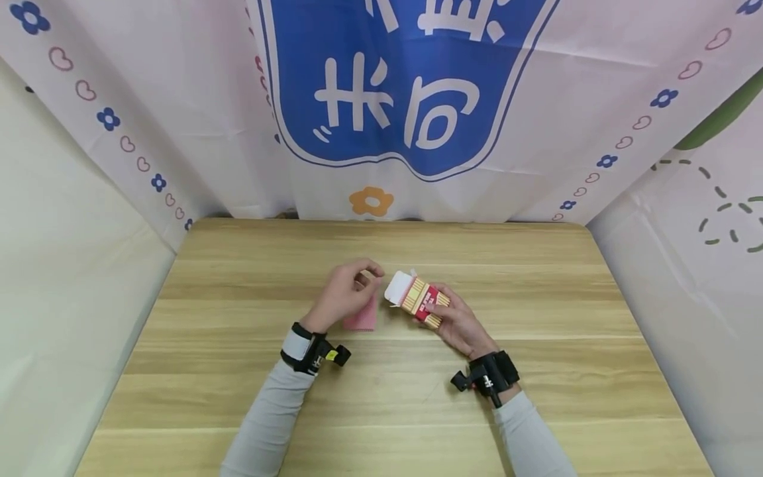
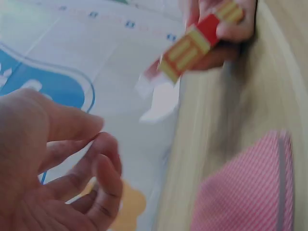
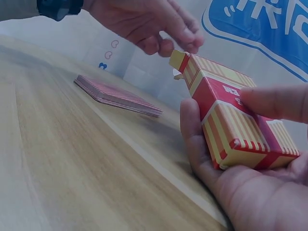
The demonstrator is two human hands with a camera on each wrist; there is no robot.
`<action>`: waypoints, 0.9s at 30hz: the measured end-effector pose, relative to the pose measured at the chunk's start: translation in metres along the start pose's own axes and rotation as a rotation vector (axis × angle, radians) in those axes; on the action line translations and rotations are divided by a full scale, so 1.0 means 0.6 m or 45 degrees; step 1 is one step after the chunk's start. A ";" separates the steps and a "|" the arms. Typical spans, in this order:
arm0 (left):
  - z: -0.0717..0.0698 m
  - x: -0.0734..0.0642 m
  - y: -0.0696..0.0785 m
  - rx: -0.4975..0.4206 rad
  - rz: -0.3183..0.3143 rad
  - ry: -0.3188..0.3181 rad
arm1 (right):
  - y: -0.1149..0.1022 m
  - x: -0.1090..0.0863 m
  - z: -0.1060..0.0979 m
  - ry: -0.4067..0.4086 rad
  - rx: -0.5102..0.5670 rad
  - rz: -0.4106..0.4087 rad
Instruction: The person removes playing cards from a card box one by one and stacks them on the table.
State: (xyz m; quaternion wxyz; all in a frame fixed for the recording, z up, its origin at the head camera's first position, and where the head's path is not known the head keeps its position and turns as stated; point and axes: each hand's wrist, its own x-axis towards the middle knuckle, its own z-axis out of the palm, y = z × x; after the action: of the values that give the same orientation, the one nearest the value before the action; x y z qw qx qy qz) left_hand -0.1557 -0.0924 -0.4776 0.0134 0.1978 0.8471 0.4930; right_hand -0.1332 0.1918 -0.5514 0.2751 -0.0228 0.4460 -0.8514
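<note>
My right hand [image 1: 459,329] grips a red and yellow striped card box [image 1: 419,299], fingers beneath and thumb across its printed front. The box's white end flap [image 1: 397,287] stands open and points toward my left hand [image 1: 348,293]. That hand is curled, thumb tip meeting the index finger, with nothing visible between them in the left wrist view. On the table below it lies a stack of pink-patterned playing cards [image 3: 118,96], partly covered by the hand in the head view. A gap shows between the left fingertips and the flap in the head view.
The wooden table [image 1: 381,404] spreads out under both hands. Behind it hangs a white cloth [image 1: 208,152] with a blue printed emblem, meeting the table's far edge. Pale cloth walls stand on the left and right.
</note>
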 end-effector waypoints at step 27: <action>0.064 0.001 0.011 -0.047 0.001 -0.148 | -0.004 -0.003 0.004 -0.061 0.032 -0.022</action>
State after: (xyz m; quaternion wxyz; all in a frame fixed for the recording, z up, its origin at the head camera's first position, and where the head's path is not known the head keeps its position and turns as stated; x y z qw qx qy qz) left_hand -0.1457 -0.0576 -0.4918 0.0660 0.2260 0.8356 0.4963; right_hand -0.1321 0.1921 -0.5476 0.2785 -0.0436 0.4285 -0.8584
